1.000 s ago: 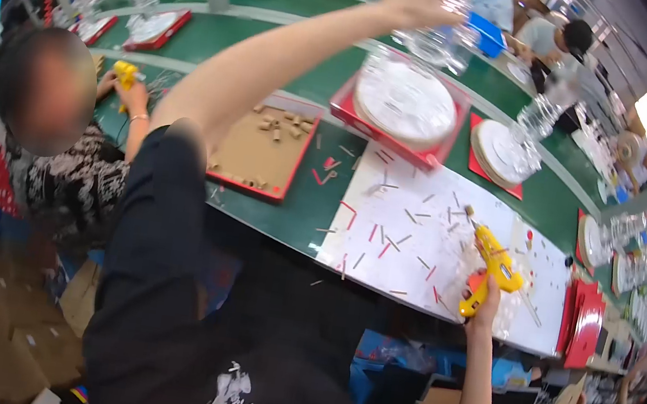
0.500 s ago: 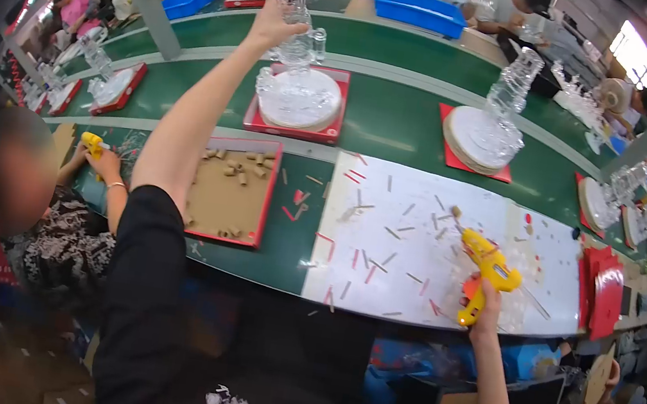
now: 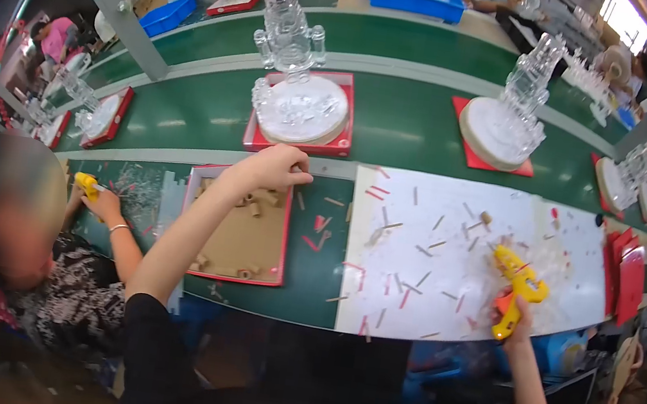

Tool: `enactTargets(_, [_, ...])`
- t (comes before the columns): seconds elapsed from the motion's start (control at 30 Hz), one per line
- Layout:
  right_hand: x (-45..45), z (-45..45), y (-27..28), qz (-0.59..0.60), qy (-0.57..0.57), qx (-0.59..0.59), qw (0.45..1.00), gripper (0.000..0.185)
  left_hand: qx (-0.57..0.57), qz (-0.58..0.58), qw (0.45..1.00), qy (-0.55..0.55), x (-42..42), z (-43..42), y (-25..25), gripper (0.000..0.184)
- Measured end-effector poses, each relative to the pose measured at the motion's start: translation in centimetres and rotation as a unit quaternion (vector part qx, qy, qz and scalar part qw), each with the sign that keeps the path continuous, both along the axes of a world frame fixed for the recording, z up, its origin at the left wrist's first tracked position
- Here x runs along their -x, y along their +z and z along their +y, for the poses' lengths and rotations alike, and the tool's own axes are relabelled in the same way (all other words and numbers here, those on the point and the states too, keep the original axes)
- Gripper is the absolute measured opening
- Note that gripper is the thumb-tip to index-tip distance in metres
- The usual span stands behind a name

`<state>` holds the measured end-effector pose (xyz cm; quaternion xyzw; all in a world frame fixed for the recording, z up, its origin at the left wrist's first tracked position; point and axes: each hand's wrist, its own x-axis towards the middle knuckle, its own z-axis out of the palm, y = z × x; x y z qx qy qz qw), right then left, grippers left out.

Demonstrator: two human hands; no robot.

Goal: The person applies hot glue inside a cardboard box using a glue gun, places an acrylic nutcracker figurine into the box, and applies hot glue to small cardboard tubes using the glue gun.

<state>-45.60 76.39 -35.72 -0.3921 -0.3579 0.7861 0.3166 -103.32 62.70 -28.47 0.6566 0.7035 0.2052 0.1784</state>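
My left hand (image 3: 277,169) hangs over the back right corner of a red-rimmed box (image 3: 286,238) that holds small tan cylinders (image 3: 255,207). Its fingers are curled together, and whether anything is between them is too small to tell. Just behind it, a clear figure (image 3: 290,36) stands on a round white base (image 3: 311,111) in a red tray (image 3: 342,143). A yellow glue gun (image 3: 519,279) is in my right hand (image 3: 520,322), over the right part of a white sheet (image 3: 421,216) scattered with thin sticks. The gun's nozzle points up and left, near one tan cylinder (image 3: 487,217).
A second clear figure (image 3: 533,74) stands on the green conveyor (image 3: 401,122) at the right. Red pieces (image 3: 628,282) lie beyond the sheet's right edge. A co-worker at the left holds another yellow glue gun (image 3: 86,184). Several people work across the conveyor near blue bins (image 3: 414,1).
My left hand has let go of the clear figure and come back toward me, over the red-rimmed box. The glue gun is still in my right hand. The camera view has shifted.
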Motion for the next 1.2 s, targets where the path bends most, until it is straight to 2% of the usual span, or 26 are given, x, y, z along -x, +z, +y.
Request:
enactTargets(0.03, [-0.1,0.0,0.0,-0.003,-0.006,0.008,1.000,0.038,0.006,0.056,0.998,-0.029,0.9,-0.5,-1.2,0.018])
enactTargets(0.07, [-0.2,0.0,0.1,-0.009,-0.011,0.012,1.000,0.038,0.011,0.056,0.998,-0.028,1.8,-0.6,-1.6,0.018])
enactTargets(0.13, [0.0,-0.2,0.3,-0.018,-0.010,0.012,1.000,0.038,0.003,0.061,0.997,0.052,3.7,-0.3,-2.0,0.023])
enactTargets(0.17, [0.0,-0.2,0.5,-0.025,-0.012,0.010,1.000,0.038,-0.012,0.033,0.997,0.063,3.3,-0.4,-0.8,0.023])
enactTargets(0.37, [-0.4,0.2,0.4,-0.002,-0.032,0.049,0.998,0.036,0.003,0.081,0.995,0.064,3.5,-0.7,-2.5,0.024])
enactTargets(0.4, [-0.2,0.6,0.2,0.007,-0.025,0.035,0.999,0.036,-0.010,0.088,0.994,0.071,4.4,-0.9,-3.2,0.024])
enactTargets(0.47, [-0.4,0.5,-0.2,0.029,-0.032,0.057,0.997,0.036,-0.110,0.090,0.988,0.054,4.9,-2.1,-4.7,0.027])
enactTargets(0.5, [-0.4,0.4,-0.1,0.019,-0.035,0.056,0.998,0.037,-0.071,0.086,0.991,0.067,4.7,-2.8,-4.7,0.035])
enactTargets(0.53, [-0.3,0.3,0.0,0.018,-0.032,0.051,0.998,0.037,-0.076,0.085,0.991,0.070,4.5,-3.1,-4.8,0.035])
enactTargets(0.6, [-0.4,0.4,0.1,0.017,-0.028,0.061,0.998,0.037,-0.191,0.166,0.964,0.085,2.8,-3.6,-4.4,0.039])
enactTargets(0.63, [-0.5,0.6,-0.4,0.027,-0.030,0.061,0.997,0.037,-0.178,0.123,0.972,0.093,1.6,-4.0,-3.8,0.039])
enactTargets(0.7, [-0.7,0.7,-0.1,0.016,-0.031,0.061,0.998,0.037,-0.139,-0.128,0.977,0.097,-4.8,-5.5,2.6,0.039])
enactTargets(0.77, [-0.2,0.2,0.4,0.004,-0.032,0.064,0.997,0.037,-0.142,-0.234,0.961,0.040,-10.2,-7.9,6.6,0.040])
enactTargets(0.8, [-0.1,0.2,0.1,0.003,-0.041,0.074,0.996,0.037,-0.202,-0.329,0.922,-0.034,-12.8,-9.1,8.1,0.051])
enactTargets(0.87, [-0.5,0.5,-0.1,0.005,-0.016,0.055,0.998,0.037,-0.275,-0.410,0.860,-0.131,-17.1,-11.4,10.7,0.083])
enactTargets(0.93, [-0.4,0.5,0.3,-0.016,-0.025,0.049,0.998,0.037,-0.359,-0.450,0.763,-0.295,-19.6,-12.2,11.6,0.092])
enactTargets(0.97, [-0.3,0.2,0.4,-0.027,-0.027,0.038,0.999,0.037,-0.351,-0.459,0.761,-0.294,-22.4,-12.8,13.3,0.092])
enactTargets(1.0, [-0.2,0.2,0.5,-0.031,-0.034,0.043,0.998,0.037,-0.309,-0.179,0.933,-0.051,-26.3,-13.4,16.2,0.067])
enactTargets(1.03, [0.0,0.2,0.6,-0.036,-0.029,0.040,0.998,0.038,-0.215,0.136,0.947,0.197,-30.1,-13.8,18.9,0.043])
enactTargets(1.07, [-0.2,0.1,0.8,-0.041,-0.022,0.035,0.998,0.039,-0.087,0.431,0.800,0.409,-32.4,-14.0,20.4,0.023])
enactTargets(1.2, [-0.1,-0.3,1.1,-0.090,-0.011,0.002,0.996,0.039,-0.072,0.436,0.784,0.435,-35.5,-13.3,21.9,0.022])
